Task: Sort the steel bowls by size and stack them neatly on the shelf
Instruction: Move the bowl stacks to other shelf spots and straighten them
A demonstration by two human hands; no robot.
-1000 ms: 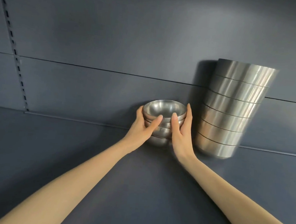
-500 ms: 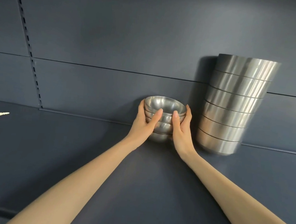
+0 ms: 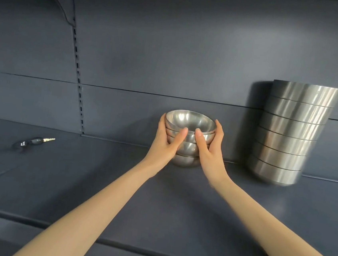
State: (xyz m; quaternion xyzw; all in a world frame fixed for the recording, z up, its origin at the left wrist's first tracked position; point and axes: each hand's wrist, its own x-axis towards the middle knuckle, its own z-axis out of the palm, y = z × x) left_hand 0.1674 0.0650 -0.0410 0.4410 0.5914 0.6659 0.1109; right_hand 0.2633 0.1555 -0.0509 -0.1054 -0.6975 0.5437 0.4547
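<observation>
Sitting on a dark blue-grey shelf [image 3: 75, 180], right up against the back panel [image 3: 171, 55], is a small stack of bowls [image 3: 187, 149], approx 4 high. L hand [image 3: 164, 146] and R hand [image 3: 209, 151] cup it from both sides, thumbs on the front, fingers curled round the back. Tall stack of bigger bowls [image 3: 288, 136] stands to the right, near but apart. A wide stretch of shelf runs left to a small plug w/ cable [image 3: 33, 141] by the slotted strip [image 3: 78, 85]. Front edge [image 3: 110, 240] passes under both forearms.
</observation>
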